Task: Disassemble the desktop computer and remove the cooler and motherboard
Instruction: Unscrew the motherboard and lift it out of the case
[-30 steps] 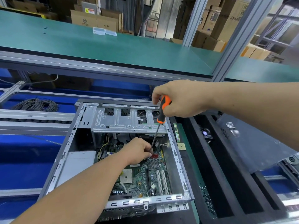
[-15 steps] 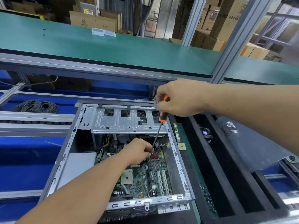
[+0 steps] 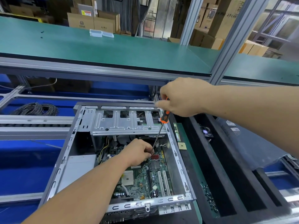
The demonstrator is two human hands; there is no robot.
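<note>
the right hand [image 3: 182,97] is curled round the orange-and-black handle of a screwdriver [image 3: 163,118], its shaft slanting down into the open case [image 3: 68,151], while the left hand [image 3: 137,152] has its fingers bent and pinched at the shaft's tip, just beside a red heatsink [image 3: 154,156]. the motherboard [image 3: 145,180] lies flat in the case bottom under the left hand, with the bare white socket [image 3: 127,177] near the wrist. the boxes [image 3: 90,21] behind the green counter [image 3: 97,49] carry labels too small to read

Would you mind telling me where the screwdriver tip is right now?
In the head view, the screwdriver slants down into the open case; its tip meets the left hand beside the red heatsink.
</note>
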